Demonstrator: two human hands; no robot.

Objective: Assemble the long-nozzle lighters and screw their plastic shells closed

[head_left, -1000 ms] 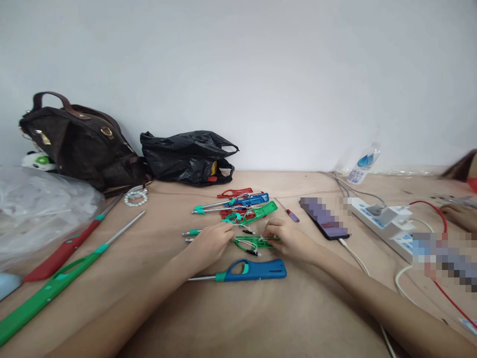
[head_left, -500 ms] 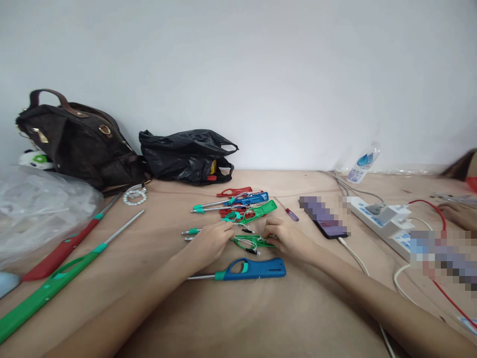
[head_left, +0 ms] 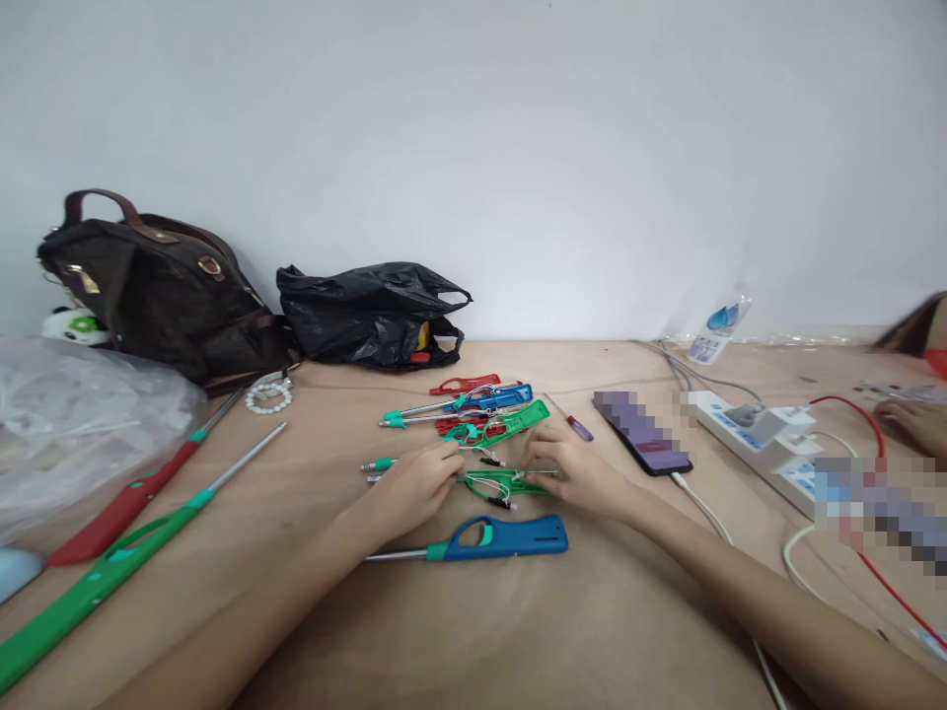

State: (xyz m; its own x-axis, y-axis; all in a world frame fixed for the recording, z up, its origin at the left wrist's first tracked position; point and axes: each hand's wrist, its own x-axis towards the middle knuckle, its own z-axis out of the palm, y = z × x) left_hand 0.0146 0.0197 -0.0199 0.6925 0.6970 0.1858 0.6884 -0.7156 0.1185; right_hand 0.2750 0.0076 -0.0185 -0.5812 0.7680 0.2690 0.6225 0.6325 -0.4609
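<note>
My left hand (head_left: 416, 484) and my right hand (head_left: 573, 471) rest on the brown table and pinch the two ends of an opened green lighter shell (head_left: 504, 482) with loose wires. Both sets of fingers are curled onto it. Just behind lies a pile of lighter parts (head_left: 480, 408) in green, blue and red. In front of my hands lies a whole blue long-nosed lighter (head_left: 495, 538).
At left lie a red lighter (head_left: 125, 502), a green lighter (head_left: 96, 577) and a clear plastic bag (head_left: 74, 419). A brown handbag (head_left: 159, 286) and a black bag (head_left: 374, 314) stand by the wall. At right are a small screwdriver (head_left: 573, 422), a phone (head_left: 643, 433), a power strip (head_left: 762, 434), and another person's hand (head_left: 913, 419).
My hands stay on the green shell with only slight finger shifts. The view has tilted a little.
</note>
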